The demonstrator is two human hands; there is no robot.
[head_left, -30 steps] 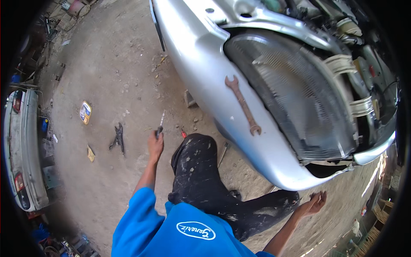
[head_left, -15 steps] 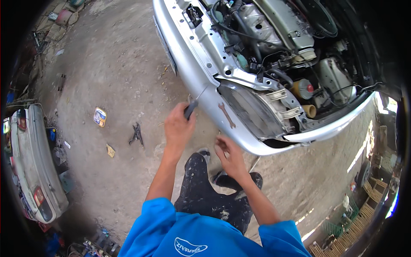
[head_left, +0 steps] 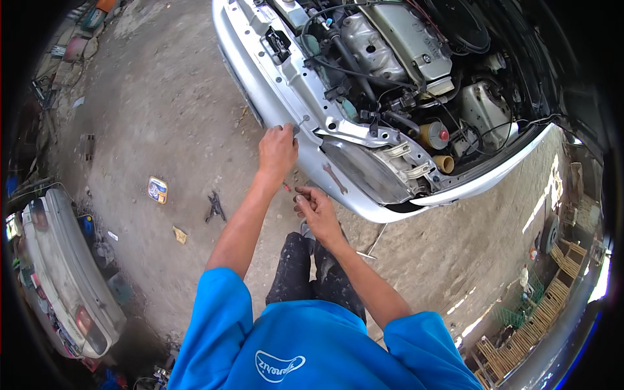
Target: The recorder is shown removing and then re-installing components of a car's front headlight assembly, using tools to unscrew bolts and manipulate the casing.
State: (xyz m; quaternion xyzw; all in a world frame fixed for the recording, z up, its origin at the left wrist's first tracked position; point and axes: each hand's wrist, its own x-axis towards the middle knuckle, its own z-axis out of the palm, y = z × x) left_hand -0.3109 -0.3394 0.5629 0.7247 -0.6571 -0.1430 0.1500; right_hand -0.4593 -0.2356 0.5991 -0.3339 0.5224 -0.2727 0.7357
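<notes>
My left hand [head_left: 278, 155] is closed round the dark handle of a screwdriver [head_left: 296, 129], most of it hidden by my fingers. Its thin shaft points at the silver front panel [head_left: 311, 121] of a car with its engine bay uncovered; whether the tip touches a fastener there I cannot tell. Lower and to the right, my right hand [head_left: 320, 214] hovers in front of the bumper with thumb and fingers drawn together. A small red spot shows just beyond those fingertips, and what they hold is too small to make out. An open-ended wrench [head_left: 335, 178] lies on the bumper's top.
Pliers [head_left: 215, 206], a small tub [head_left: 157, 190] and a yellowish scrap [head_left: 180, 234] lie on the dirt floor to the left. A detached car bumper [head_left: 71, 279] stands at the far left. A thin metal rod [head_left: 374, 244] is by my legs. Slatted wood [head_left: 539, 325] lies at the lower right.
My left hand has moved forward with the screwdriver, bringing its shaft over the front panel. My right hand has come left and up, its fingers drawn closer together. The view has shifted slightly.
</notes>
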